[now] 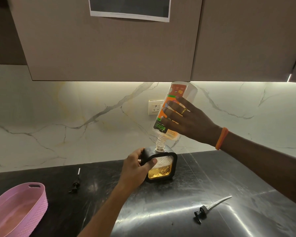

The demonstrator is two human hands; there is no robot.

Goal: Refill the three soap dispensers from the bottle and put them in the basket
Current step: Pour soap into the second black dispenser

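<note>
One soap dispenser (161,165) stands on the bench (229,177) near its back edge, and your left hand (137,165) grips its left side while your right hand (186,120) grips the bottle (173,110). You hold the bottle almost upside down, its long side running up and a little right, with its mouth right at the hole on top. The pink basket (39,202) sits at the front left corner, closer to your left hand.

You see a glossy dark stone counter (212,177), a woven-textured pink plastic basket (39,202), and a clear plastic bottle (186,89).
</note>
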